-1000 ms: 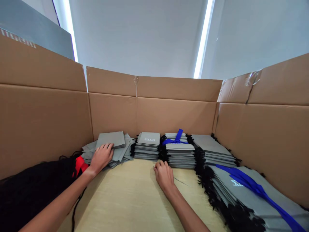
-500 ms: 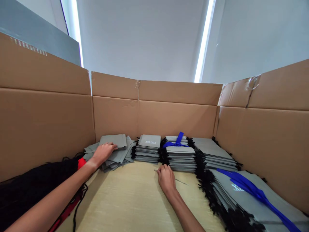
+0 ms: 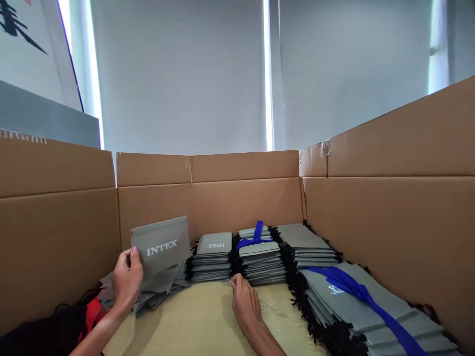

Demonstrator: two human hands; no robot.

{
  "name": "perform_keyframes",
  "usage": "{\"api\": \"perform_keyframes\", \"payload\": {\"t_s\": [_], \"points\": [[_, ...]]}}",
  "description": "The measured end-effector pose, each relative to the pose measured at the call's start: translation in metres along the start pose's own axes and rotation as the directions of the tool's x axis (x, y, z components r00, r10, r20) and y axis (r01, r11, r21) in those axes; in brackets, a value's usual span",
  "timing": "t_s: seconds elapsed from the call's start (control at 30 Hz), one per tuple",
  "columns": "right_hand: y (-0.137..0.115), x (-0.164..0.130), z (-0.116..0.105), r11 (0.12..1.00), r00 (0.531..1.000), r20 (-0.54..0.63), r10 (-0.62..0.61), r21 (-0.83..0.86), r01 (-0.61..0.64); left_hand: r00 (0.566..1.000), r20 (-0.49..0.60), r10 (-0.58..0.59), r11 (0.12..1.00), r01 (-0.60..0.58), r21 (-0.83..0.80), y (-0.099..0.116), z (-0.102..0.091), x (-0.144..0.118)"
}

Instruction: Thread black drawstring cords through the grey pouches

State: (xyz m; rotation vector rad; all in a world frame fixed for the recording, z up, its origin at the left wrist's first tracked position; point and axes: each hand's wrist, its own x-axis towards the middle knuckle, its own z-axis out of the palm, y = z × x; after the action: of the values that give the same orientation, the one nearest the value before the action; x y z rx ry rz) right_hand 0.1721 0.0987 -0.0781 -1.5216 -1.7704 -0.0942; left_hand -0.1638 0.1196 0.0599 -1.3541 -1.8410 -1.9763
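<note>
left hand (image 3: 127, 278) holds a grey intex pouch (image 3: 161, 248) upright by its left edge, above a loose pile of pouches (image 3: 156, 291). right hand (image 3: 245, 305) rests flat on the box floor (image 3: 193, 321), fingertips by a thin wire (image 3: 272, 309), just in front of the blue-ribboned stack (image 3: 260, 257). cardboard walls (image 3: 389, 222) all round.

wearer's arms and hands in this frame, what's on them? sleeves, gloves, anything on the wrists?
Both forearms are bare as far as the frame shows: no sleeves in view. The left hand and right hand wear no gloves. No watch, band or ring is visible on either wrist or on the fingers. No markings show.
</note>
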Motion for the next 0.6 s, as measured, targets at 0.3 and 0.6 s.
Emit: {"api": "perform_keyframes", "payload": {"t_s": [0.3,0.6], "points": [[0.029,0.005,-0.012,0.998,0.977,-0.205,-0.054,-0.031,0.049,0.595,0.795,0.119,0.984,-0.175,-0.017,-0.017,0.001,-0.145],[0.021,0.006,-0.070,0.988,1.000,0.015,0.001,-0.156,0.001,0.253,0.958,0.133,0.747,-0.661,0.071,0.032,-0.027,-0.185]]}}
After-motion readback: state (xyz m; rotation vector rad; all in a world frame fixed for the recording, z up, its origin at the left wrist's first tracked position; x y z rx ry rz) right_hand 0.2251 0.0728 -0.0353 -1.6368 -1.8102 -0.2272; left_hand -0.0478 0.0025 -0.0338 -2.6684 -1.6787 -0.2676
